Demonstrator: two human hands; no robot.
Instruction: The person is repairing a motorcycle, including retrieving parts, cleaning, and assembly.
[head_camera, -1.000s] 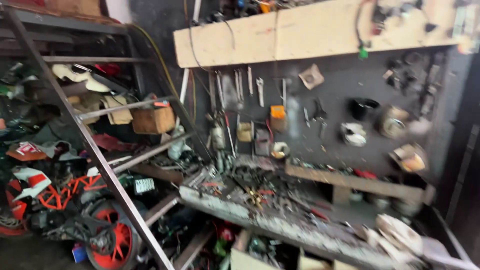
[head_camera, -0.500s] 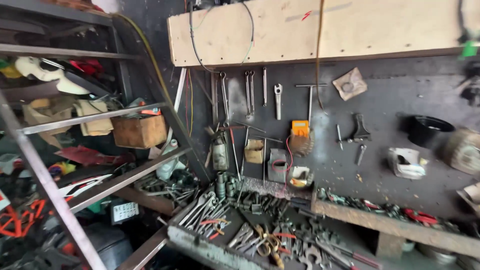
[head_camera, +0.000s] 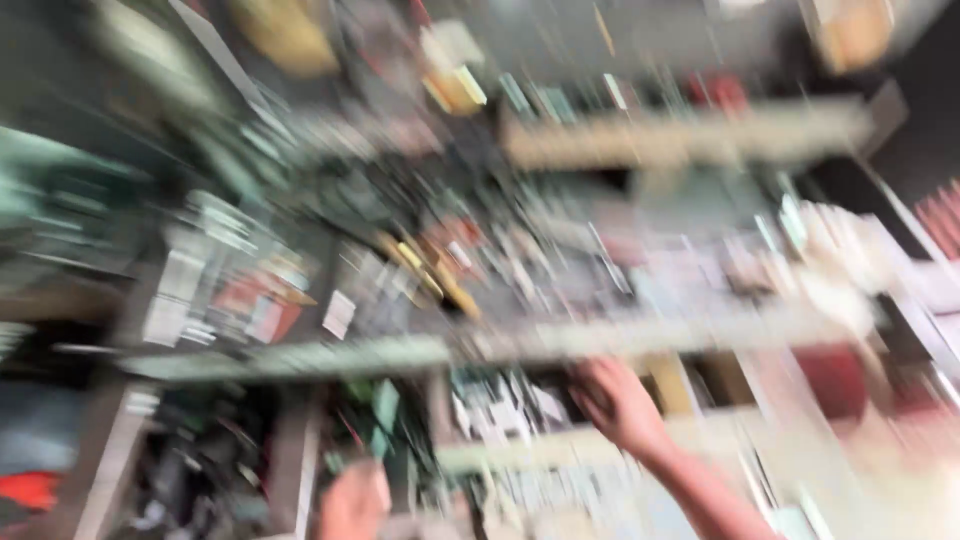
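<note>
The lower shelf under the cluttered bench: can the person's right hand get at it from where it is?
Probably yes. The right hand is already at the lower shelf, nothing visibly between them, though heavy blur hides whether it touches anything.

**Bare hands, heavy blur**

Right hand (head_camera: 618, 402) bare, no glove, forearm bare too, no sleeve showing. Left hand (head_camera: 352, 500) only partly in view at bottom edge, bare as well. No rings, watch or markings can be made out through the blur.

Everything is blurring heavily: the surface (head_camera: 690, 325) edge is looking like pale, matt wood, the cluttered tools (head_camera: 430, 270) showing dull metal glints.
</note>
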